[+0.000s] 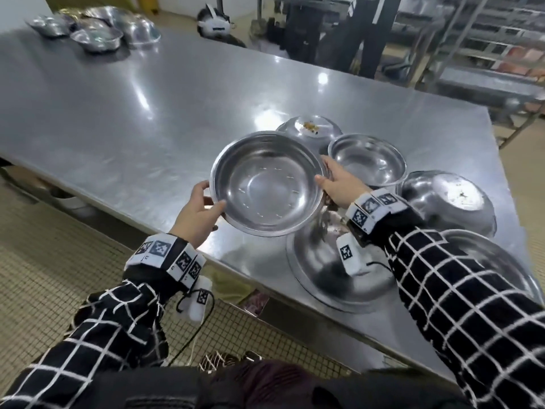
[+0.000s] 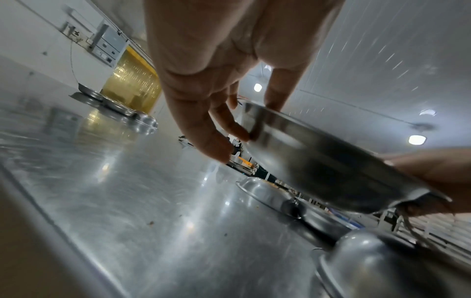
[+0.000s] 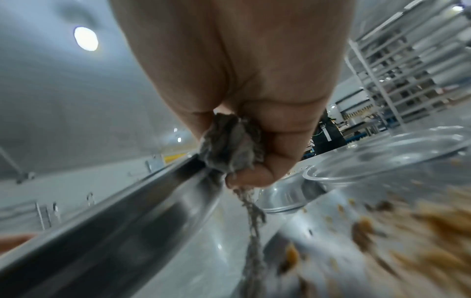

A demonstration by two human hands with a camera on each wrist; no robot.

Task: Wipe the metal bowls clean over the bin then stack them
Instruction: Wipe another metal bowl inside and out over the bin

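Steel bowl held between left hand, right hand.

The held bowl is showing as polished metal, its smooth inside gleaming with mirror-like reflections. The table is looking like brushed steel, glossy yet finely scratched. The grey cloth is appearing rough, matted and frayed, with a stringy thread hanging. An upturned bowl is shining too, its base dulled by crusted brown residue.
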